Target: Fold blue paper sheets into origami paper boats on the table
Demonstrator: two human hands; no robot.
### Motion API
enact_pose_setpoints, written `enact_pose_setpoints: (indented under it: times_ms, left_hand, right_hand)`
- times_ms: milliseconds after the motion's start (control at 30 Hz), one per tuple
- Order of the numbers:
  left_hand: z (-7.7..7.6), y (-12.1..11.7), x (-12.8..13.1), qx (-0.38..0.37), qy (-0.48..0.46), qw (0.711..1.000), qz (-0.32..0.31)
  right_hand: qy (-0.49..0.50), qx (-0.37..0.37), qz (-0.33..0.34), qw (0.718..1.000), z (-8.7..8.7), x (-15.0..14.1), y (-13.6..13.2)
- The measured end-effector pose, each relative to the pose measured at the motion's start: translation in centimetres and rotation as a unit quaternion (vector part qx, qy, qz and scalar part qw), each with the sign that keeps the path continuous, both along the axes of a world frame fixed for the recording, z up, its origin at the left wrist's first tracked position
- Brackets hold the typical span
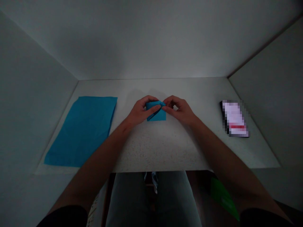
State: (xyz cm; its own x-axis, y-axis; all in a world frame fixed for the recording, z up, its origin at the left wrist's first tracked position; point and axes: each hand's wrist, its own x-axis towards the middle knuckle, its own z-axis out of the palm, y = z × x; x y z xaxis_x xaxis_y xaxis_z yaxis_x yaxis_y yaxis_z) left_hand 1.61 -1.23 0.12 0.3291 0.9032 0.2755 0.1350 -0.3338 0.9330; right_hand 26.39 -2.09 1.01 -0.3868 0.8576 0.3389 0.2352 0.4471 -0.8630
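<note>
Between my two hands, near the middle of the white table, is a small folded piece of blue paper (159, 116). One flap of it is raised, and its lower part lies flat toward me. My left hand (143, 111) pinches the raised flap, thumb in front and fingers behind. At the flap's right corner, the thumb and fingertips of my right hand (179, 109) close on the paper, where it looks bunched or creased. The fingertips partly cover that corner, so its exact shape is hidden.
A stack of larger blue paper sheets (82, 130) lies on the left of the white table (151, 151). On the right is a phone (235, 119) with a lit, blurred screen. Walls close in the back and both sides. Below the front edge, a green object (223, 197) shows.
</note>
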Motion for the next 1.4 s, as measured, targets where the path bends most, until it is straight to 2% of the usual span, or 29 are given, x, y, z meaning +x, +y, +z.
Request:
enact_pose_setpoints:
  times_ms: [233,400,533,833,1033,1233,1400]
  left_hand:
    - [0.0,-0.4,0.3,0.014,0.001,0.999,0.031]
    - [0.0,-0.4,0.6,-0.024,-0.085,0.995,0.040]
    - [-0.1,0.2,0.6,-0.043,-0.137,0.987,0.074]
    - [-0.9,1.8,-0.2,-0.055,-0.177,0.971,0.151]
    - [-1.8,2.5,-1.1,-0.133,-0.213,0.942,0.223]
    - [-2.1,3.0,-1.7,-0.149,-0.205,0.945,0.207]
    - [-1.7,2.8,-1.6,-0.180,-0.214,0.943,0.179]
  right_hand:
    - [-0.009,0.008,0.010,1.000,0.3,-0.3,-0.4]
    - [-0.018,0.016,-0.001,1.000,0.1,-0.1,-0.2]
    - [-0.016,0.024,-0.034,0.999,0.2,0.1,0.1]
    - [0.057,0.050,-0.162,0.984,-0.1,1.0,1.0]
    - [0.105,0.089,-0.198,0.971,-0.1,1.6,1.6]
    - [0.152,0.102,-0.193,0.964,-0.1,2.2,1.9]
    - [0.183,0.131,-0.205,0.953,-0.3,2.9,2.6]
